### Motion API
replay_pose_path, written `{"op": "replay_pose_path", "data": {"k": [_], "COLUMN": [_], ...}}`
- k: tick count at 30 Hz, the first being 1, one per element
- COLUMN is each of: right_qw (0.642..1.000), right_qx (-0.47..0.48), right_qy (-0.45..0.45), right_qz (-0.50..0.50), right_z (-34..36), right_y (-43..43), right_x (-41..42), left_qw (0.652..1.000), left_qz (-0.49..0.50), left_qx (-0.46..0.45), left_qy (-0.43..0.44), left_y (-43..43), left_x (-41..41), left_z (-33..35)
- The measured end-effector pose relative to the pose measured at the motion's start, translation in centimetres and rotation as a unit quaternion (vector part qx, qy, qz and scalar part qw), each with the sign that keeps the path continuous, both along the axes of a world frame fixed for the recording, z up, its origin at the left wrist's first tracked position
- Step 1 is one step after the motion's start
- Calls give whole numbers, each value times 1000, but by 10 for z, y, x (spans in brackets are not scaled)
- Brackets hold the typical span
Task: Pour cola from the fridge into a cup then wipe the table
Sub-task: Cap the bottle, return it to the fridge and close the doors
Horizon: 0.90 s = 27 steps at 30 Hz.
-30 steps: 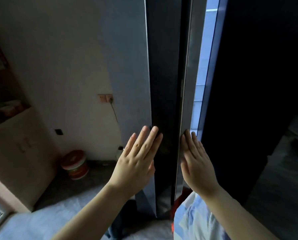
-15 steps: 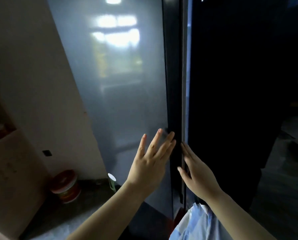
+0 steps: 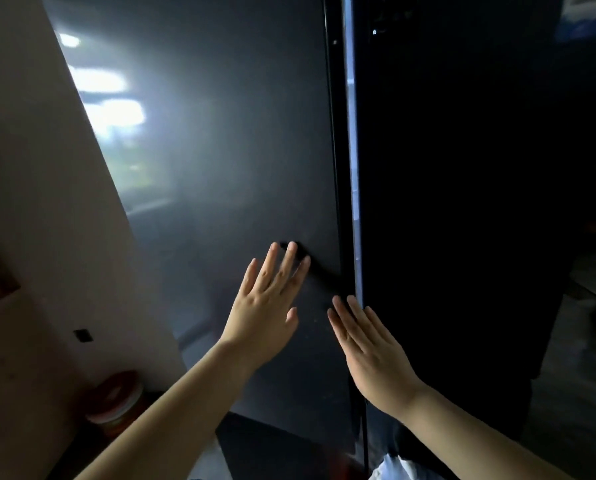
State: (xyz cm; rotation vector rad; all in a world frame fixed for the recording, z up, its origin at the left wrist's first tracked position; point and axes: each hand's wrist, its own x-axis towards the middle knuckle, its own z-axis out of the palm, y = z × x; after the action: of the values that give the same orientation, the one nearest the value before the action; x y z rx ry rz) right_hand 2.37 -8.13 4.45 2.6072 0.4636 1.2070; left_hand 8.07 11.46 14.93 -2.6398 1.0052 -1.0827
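Since half a second ago the left door (image 3: 241,188) has swung nearly shut; the vertical seam (image 3: 353,202) lies just beyond the right hand (image 3: 369,348), nearer than the left hand (image 3: 265,306), both grips flat, wide, empty

tall dark glossy fridge (image 3: 248,140) cut off at top, blurred round red-lidded tub (image 3: 116,400) lower left of left-hand fingers (image 3: 282,268), contents unreadable

Setting: dim domestic kitchen, probably. Evidence: tall dark two-door fridge (image 3: 237,168) reflecting a lit room, beige wall (image 3: 47,202), red-lidded tub (image 3: 116,400) on the floor.
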Motion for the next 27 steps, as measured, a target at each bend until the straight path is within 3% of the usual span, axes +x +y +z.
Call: {"op": "replay_pose_path", "data": {"k": [6,15,27], "right_qw": [993,996,989], "right_qx": [-119,-79,-99], "right_qy": [-19,5,96], "right_qz": [-9,-30,-61], "right_z": [4,13,31], "right_y": [-4,-23,-61], "right_x": [27,55,114], "left_qw": [1000,999,994], "left_qz": [2,21,94], "left_qx": [-13,4,53], "left_qy": [-11,-28,-15], "left_y": [-4,-26,-65], "left_x": [19,50,113], "left_z": [-14,-12,-11]}}
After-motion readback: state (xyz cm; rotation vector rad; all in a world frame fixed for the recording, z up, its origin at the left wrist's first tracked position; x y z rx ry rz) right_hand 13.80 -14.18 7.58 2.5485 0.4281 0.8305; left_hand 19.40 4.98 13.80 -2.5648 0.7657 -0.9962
